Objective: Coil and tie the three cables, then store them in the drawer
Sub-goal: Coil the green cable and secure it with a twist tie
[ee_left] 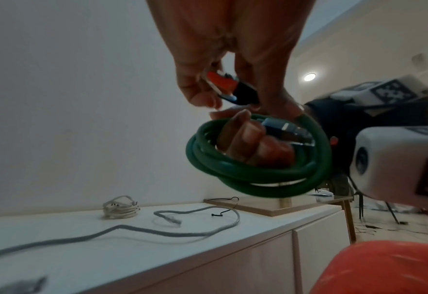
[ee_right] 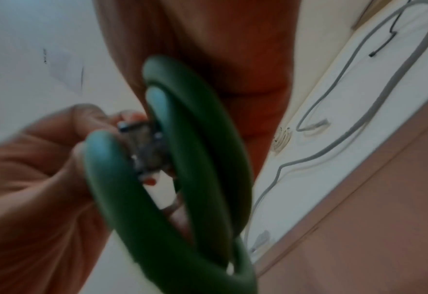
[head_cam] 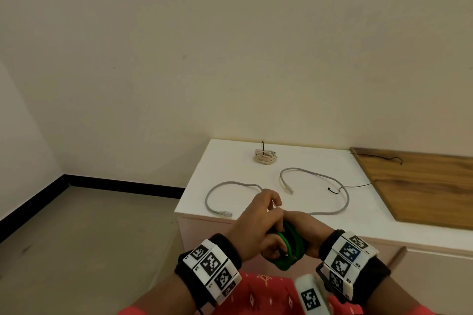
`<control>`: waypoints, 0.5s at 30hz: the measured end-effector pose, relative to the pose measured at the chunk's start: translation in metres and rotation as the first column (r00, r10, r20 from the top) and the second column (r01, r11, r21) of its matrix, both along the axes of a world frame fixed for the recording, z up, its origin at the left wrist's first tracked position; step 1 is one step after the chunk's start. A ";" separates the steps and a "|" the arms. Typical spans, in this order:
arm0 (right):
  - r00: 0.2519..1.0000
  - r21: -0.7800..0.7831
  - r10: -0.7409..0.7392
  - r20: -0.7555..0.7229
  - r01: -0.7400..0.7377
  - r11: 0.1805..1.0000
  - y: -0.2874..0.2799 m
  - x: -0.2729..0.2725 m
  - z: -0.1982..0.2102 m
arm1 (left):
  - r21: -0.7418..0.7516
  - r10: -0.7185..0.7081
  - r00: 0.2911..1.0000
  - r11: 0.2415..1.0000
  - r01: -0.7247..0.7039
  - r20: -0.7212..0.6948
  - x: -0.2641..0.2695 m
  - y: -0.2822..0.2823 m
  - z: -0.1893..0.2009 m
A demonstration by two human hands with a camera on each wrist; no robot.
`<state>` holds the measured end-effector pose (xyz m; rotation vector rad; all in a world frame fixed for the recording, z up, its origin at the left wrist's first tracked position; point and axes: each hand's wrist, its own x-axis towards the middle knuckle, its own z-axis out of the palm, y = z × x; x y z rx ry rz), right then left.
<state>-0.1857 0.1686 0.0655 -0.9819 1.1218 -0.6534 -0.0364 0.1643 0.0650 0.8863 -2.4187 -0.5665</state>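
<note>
A coiled green cable (head_cam: 282, 262) hangs in the air in front of the white cabinet, held between both hands. My right hand (head_cam: 307, 227) has its fingers (ee_left: 253, 143) curled through the coil (ee_left: 258, 179). My left hand (head_cam: 256, 220) pinches the cable's orange and black plug (ee_left: 229, 87) just above the coil. A loose grey cable (head_cam: 320, 175) snakes across the cabinet top (head_cam: 230, 161). Near the back wall sits a beige cable (head_cam: 265, 157), coiled and tied. In the right wrist view the green coil (ee_right: 195, 159) fills the middle.
A thin black tie (head_cam: 332, 190) lies inside the grey cable's loop, and another black tie (head_cam: 384, 157) rests on the wooden board (head_cam: 422, 186) at the right. The cabinet fronts (ee_left: 232, 268) below are closed. Floor lies to the left.
</note>
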 end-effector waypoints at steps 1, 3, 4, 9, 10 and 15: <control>1.000 0.007 0.010 -0.022 -0.009 1.000 -0.001 0.002 -0.001 | 0.053 0.009 0.999 0.999 -0.007 -0.043 0.000 -0.001 -0.002; 0.998 -0.002 0.018 -0.066 -0.018 1.000 -0.002 0.006 0.000 | 0.146 0.053 0.995 0.989 -0.039 -0.090 0.000 -0.004 -0.008; 0.996 0.003 0.033 -0.080 -0.033 0.999 -0.003 0.007 0.001 | 0.167 0.073 0.993 0.984 -0.056 -0.097 0.001 -0.004 -0.010; 0.977 0.030 0.142 -0.157 -0.139 0.990 0.000 0.009 0.007 | 0.264 0.065 0.998 0.962 -0.063 0.002 0.001 -0.006 -0.004; 0.984 0.005 0.093 -0.152 -0.093 0.996 -0.001 0.009 0.007 | 0.284 0.070 0.998 0.956 -0.066 -0.003 0.001 -0.006 -0.004; 0.997 -0.213 -0.072 -0.023 0.065 0.975 -0.003 0.005 -0.002 | 0.351 0.165 0.985 0.926 -0.139 -0.044 0.005 -0.007 -0.002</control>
